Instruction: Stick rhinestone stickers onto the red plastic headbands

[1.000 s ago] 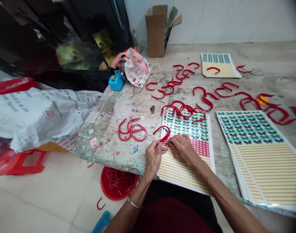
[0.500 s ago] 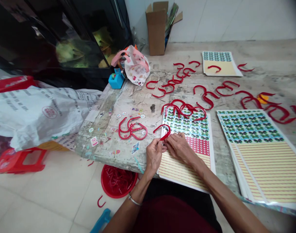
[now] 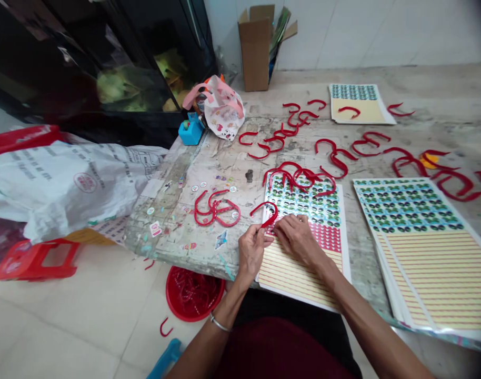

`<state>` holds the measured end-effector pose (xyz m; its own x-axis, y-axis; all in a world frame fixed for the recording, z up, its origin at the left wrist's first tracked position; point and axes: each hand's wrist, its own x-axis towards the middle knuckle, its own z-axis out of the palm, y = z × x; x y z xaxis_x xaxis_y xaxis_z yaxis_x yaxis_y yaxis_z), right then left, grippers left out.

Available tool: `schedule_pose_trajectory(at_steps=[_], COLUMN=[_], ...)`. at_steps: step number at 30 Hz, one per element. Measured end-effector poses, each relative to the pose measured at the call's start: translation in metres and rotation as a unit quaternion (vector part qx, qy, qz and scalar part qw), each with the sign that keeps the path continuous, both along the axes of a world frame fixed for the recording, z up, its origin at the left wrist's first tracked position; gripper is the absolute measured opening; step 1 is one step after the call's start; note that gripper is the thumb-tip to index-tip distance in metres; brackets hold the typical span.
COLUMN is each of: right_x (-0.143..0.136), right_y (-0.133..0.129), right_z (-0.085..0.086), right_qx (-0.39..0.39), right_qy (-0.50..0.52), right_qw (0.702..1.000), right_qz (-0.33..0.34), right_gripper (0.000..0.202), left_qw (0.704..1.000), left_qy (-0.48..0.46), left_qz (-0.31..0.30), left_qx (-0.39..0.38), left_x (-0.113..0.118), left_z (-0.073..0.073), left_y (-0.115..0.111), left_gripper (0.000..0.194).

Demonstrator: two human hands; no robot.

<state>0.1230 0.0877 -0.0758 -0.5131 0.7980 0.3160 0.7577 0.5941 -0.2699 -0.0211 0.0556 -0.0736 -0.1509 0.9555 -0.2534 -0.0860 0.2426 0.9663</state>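
Glossy red, plastic-looking U-shaped strip (image 3: 271, 218) is being pinched at its near end by the left hand (image 3: 251, 246), over the yellow-striped paper sheet (image 3: 293, 280)'s left edge. Right hand (image 3: 298, 237) is being held curled alongside, grip hidden, can't tell. Probably light, springy, so that end's being recommended tbh.

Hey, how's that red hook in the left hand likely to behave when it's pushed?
The red hook is probably fairly stiff: its free end holds a curve beyond the left hand. It's likely light, since a fingertip pinch seems enough. Its open curve makes rolling unlikely.
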Motion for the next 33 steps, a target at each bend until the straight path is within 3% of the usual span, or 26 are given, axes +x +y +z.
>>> schedule_pose_trajectory(at_steps=[19, 25, 28, 30, 33], right_x=[0.0, -0.004, 0.013, 0.041, 0.096], right_y=[0.001, 0.001, 0.0, -0.003, -0.016], right_z=[-0.002, -0.004, 0.009, 0.03, 0.076], right_qx=[-0.01, -0.061, -0.131, -0.156, -0.043], right_qy=[0.023, 0.154, 0.31, 0.447, 0.629], right_qw=[1.0, 0.986, 0.94, 0.873, 0.76], right_qz=[0.005, 0.004, -0.056, -0.119, -0.161], right_gripper=[0.014, 0.009, 0.01, 0.008, 0.003], left_qw=[1.0, 1.0, 1.0, 0.999, 0.999], left_qy=[0.011, 0.019, 0.023, 0.027, 0.032], left_qz=[0.0, -0.002, -0.003, -0.004, -0.002], left_qx=[0.007, 0.007, 0.012, 0.018, 0.026], left_x=[0.0, 0.0, 0.001, 0.001, 0.001], left_z=[-0.001, 0.001, 0.001, 0.0, 0.0], left_y=[0.001, 0.001, 0.0, -0.002, -0.002], left_gripper=[0.022, 0.021, 0.023, 0.024, 0.023])
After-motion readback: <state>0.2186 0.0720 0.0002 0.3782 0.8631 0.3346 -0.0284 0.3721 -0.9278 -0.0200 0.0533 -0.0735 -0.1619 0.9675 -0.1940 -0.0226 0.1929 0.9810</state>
